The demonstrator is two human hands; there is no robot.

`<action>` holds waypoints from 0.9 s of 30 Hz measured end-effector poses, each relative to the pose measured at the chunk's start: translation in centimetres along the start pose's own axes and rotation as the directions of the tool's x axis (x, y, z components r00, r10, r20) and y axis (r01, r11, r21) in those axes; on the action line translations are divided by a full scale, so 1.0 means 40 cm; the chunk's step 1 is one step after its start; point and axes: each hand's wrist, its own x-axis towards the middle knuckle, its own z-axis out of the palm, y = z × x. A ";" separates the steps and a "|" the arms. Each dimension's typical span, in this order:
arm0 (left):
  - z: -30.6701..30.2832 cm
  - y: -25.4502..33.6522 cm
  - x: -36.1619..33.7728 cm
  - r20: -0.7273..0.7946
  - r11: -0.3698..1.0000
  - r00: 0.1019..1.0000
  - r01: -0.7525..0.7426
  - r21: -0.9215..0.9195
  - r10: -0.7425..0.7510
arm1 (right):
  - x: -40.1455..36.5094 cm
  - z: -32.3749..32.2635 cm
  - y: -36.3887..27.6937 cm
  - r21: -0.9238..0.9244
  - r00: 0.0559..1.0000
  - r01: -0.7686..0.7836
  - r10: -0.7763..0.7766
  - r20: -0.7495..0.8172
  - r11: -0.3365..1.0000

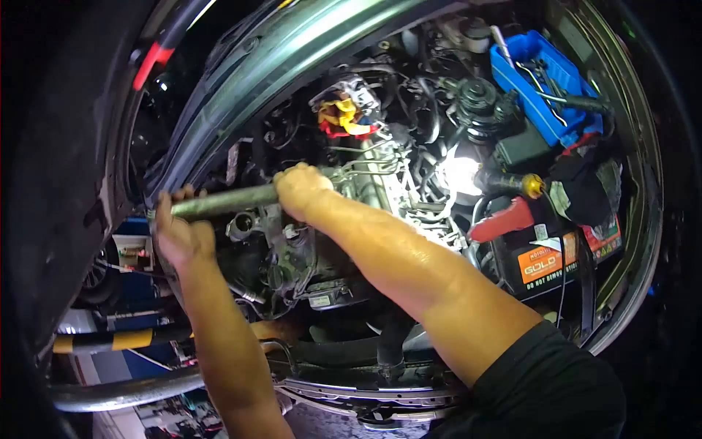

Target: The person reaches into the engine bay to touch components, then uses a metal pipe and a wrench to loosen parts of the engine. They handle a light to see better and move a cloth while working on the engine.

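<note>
A long grey metal pipe lies slantwise above the engine, looking like a breaker-bar handle extension. My right hand is closed around its inner end, near the engine's middle. At the outer end, my left hand grips the pipe with its fingers curled over the top; motion smears it a little. Whatever the pipe joins beyond my right hand is hidden. Thin metal fuel lines show just past that hand. A yellow and red cloth is tucked among the parts behind.
A blue tray of hand tools rests at the upper right. Below it are a lit work lamp, a dark glove or rag and the car battery. The fender edge runs along the upper left. A yellow-black striped bar stands lower left.
</note>
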 end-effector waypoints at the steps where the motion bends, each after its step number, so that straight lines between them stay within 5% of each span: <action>1: 0.025 -0.007 0.019 -0.061 0.999 0.998 0.005 0.033 -0.002 | 0.008 0.000 0.001 -0.010 1.000 0.000 0.000 -0.004 1.000; 7: 0.077 -0.036 0.063 -0.019 0.994 0.995 -0.093 0.049 0.094 | 0.036 -0.078 -0.022 0.019 0.967 0.042 -0.046 0.251 0.999; 11: 0.096 -0.028 0.061 -0.051 0.983 0.993 -0.098 0.152 0.106 | 0.049 -0.057 -0.063 0.377 0.989 -0.078 0.023 0.149 0.923; 13: 0.099 -0.037 0.074 -0.096 0.992 0.988 -0.120 0.028 0.122 | 0.061 -0.045 -0.069 0.291 0.992 -0.088 0.056 0.117 0.953; 20: 0.126 -0.031 0.080 0.013 0.979 0.992 -0.123 0.163 0.122 | 0.076 -0.016 -0.060 0.398 0.991 -0.128 0.104 0.081 0.908; 27: 0.183 -0.021 0.071 -0.034 0.970 0.985 -0.161 0.181 0.169 | 0.093 -0.020 -0.066 0.387 0.988 -0.154 0.149 0.042 0.909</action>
